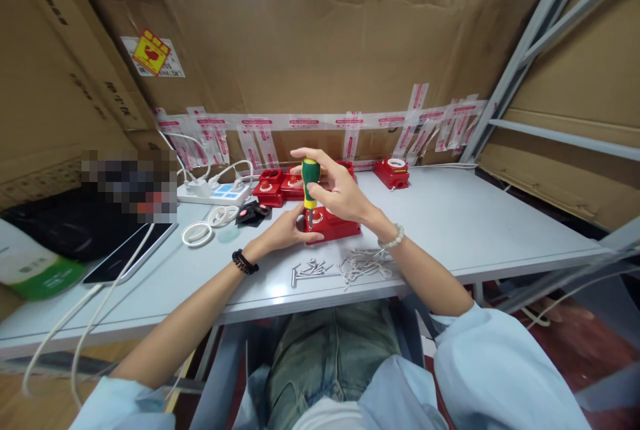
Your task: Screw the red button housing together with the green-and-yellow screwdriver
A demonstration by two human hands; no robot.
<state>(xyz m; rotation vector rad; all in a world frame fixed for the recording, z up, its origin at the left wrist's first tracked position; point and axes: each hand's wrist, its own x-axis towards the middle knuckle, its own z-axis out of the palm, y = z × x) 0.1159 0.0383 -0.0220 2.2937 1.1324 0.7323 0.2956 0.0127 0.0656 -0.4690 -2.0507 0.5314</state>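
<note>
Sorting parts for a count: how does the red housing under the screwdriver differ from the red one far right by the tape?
The held red housing sits near the table edge, steadied by the left hand, with the screwdriver in the right hand on it. The far red housing stands alone, untouched, by the cardboard. Both are red plastic.

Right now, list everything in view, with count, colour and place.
screwdriver: one, green and yellow handle, upright over the red housing
red housing: one, red, table centre, under the hands
spare housings: several, red, back of table
screws: a pile, silver, near table edge
rings: two, white, left of centre
power strip: one, white, back left
tablet: one, dark screen, left
table: one, grey
left hand: steadies the red housing
right hand: grips the screwdriver
</note>
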